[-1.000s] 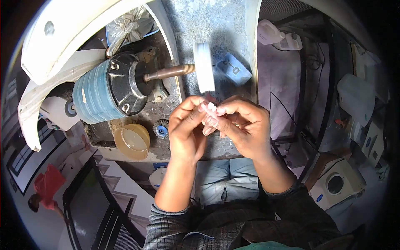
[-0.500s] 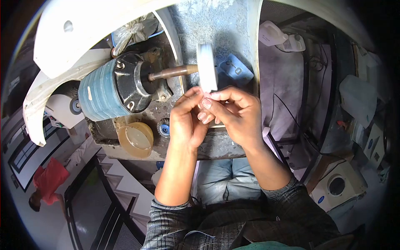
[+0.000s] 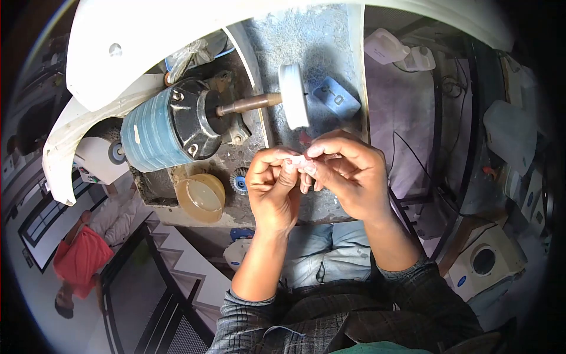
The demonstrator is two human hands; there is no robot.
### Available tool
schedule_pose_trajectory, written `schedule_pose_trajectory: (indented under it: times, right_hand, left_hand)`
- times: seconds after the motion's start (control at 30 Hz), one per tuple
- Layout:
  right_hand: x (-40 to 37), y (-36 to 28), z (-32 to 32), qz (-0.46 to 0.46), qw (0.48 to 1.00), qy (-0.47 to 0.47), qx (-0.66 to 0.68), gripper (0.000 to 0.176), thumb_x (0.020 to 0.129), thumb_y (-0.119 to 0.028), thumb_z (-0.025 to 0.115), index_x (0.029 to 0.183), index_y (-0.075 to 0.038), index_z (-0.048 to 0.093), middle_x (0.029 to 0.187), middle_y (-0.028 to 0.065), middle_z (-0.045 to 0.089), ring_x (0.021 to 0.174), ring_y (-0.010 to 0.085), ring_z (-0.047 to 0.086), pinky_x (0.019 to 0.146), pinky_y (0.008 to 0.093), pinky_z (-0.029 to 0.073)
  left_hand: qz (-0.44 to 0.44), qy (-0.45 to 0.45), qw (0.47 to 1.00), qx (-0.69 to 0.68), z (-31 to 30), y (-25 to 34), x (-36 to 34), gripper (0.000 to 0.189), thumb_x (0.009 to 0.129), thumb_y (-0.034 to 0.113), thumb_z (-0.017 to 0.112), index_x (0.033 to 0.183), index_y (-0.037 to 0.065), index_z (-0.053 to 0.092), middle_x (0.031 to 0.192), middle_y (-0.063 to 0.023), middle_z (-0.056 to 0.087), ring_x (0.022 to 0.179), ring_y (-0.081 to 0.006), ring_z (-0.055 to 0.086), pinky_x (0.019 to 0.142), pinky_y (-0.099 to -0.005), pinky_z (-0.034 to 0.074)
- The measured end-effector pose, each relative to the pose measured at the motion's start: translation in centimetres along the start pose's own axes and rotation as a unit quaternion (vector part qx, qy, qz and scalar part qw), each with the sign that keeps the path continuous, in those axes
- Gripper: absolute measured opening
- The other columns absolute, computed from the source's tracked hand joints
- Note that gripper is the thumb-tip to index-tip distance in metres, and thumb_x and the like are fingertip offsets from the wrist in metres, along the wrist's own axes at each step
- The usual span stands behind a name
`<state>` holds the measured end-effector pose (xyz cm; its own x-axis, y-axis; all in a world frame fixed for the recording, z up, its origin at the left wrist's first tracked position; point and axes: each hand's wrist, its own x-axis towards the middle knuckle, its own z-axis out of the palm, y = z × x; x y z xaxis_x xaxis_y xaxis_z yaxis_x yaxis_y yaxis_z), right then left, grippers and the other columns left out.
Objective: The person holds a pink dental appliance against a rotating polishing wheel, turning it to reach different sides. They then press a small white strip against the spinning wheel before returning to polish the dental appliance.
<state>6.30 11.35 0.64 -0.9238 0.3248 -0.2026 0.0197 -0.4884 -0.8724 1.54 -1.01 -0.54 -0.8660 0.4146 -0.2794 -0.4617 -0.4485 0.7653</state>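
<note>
A small pinkish-white piece (image 3: pixel 302 163) is pinched between the fingertips of both hands, below a white wheel (image 3: pixel 293 96). My left hand (image 3: pixel 273 186) grips its left side and my right hand (image 3: pixel 348 171) its right side. The wheel sits on the shaft (image 3: pixel 250 105) of a blue and black motor (image 3: pixel 168 127), apart from the piece and the fingers. Whether the wheel is turning I cannot tell. The fingers partly cover the piece, so its exact shape is unclear.
A blue dish (image 3: pixel 336 98) lies right of the wheel. A yellowish bowl (image 3: pixel 201 197) and a round brush (image 3: pixel 239 180) stand below the motor. A white hood (image 3: pixel 88 65) arches over the bench. A person in red (image 3: pixel 82 259) is at the far left.
Both hands have moved down and slightly right, away from the wheel, with the small piece between them. The piece shows more clearly. The view has shifted slightly, and the person in red has changed posture.
</note>
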Motion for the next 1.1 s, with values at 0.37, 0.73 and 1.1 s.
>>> schedule_pose_trajectory:
  times: [0.37, 0.73, 1.1]
  right_hand:
    - [-3.3, -6.5, 1.9, -0.106, 0.994, -0.021, -0.019, 0.041, 0.072, -0.011, 0.067, 0.106, 0.007, 0.053, 0.107, 0.0205, 0.056, 0.099, 0.0272, 0.054, 0.086, 0.0343, 0.042]
    - [-2.9, -13.5, 10.9, -0.049, 0.828, -0.465, 0.308, 0.022, 0.083, -0.026, 0.065, 0.082, -0.003, 0.067, 0.091, 0.0125, 0.067, 0.084, 0.0181, 0.058, 0.075, 0.0298, 0.049]
    - [-6.2, -8.7, 9.7, -0.212, 0.775, -0.354, 0.479, 0.027, 0.078, -0.027, 0.068, 0.095, -0.007, 0.066, 0.106, 0.0200, 0.059, 0.092, 0.0252, 0.050, 0.070, 0.0310, 0.046]
  left_hand:
    - [0.053, 0.056, 0.941, 0.328, -0.3, -1.0, 0.5, 0.010, 0.089, 0.009, 0.056, 0.086, 0.003, 0.063, 0.083, -0.0043, 0.062, 0.069, -0.0095, 0.056, 0.061, -0.0234, 0.046]
    - [0.193, -0.009, 0.873, 0.448, -1.7, -1.6, 0.8, 0.006, 0.082, 0.003, 0.058, 0.081, -0.001, 0.062, 0.077, -0.0106, 0.059, 0.073, -0.0226, 0.057, 0.067, -0.0303, 0.044]
    - [0.203, 0.011, 0.859, 0.469, -2.0, -2.2, 0.7, 0.005, 0.081, 0.003, 0.059, 0.081, -0.001, 0.063, 0.077, -0.0110, 0.059, 0.072, -0.0223, 0.056, 0.066, -0.0295, 0.044]
